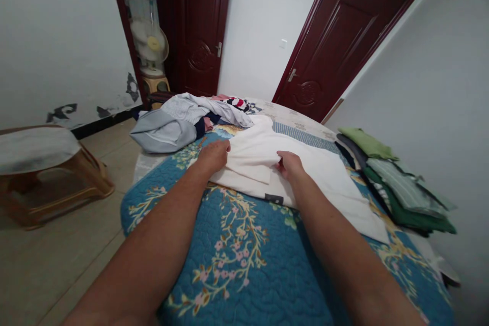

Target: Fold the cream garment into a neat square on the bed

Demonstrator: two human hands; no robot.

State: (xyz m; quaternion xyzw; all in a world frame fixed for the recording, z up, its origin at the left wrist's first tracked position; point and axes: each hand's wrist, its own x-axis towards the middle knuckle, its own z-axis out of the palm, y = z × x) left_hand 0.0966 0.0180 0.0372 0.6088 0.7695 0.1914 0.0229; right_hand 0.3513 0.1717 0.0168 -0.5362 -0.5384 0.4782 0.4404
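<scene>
A white shirt [324,173] lies spread over the blue floral quilt [225,260], with a part at its left folded over. My left hand [214,157] is closed on the shirt's left edge, its fingertips mostly hidden. My right hand [291,165] pinches the white cloth nearer the middle, thumb and fingers together. Below the folded part, a small dark patch [274,198] shows at the shirt's near edge. Blue patterned cloth [303,135] lies along the shirt's far side.
Loose grey and striped clothes [168,125] are heaped at the far left. At the right stands a stack of folded green clothes [405,183] near the wall. A stool [49,163] is on the floor at left. Behind are two dark red doors [196,20] and a fan [151,43].
</scene>
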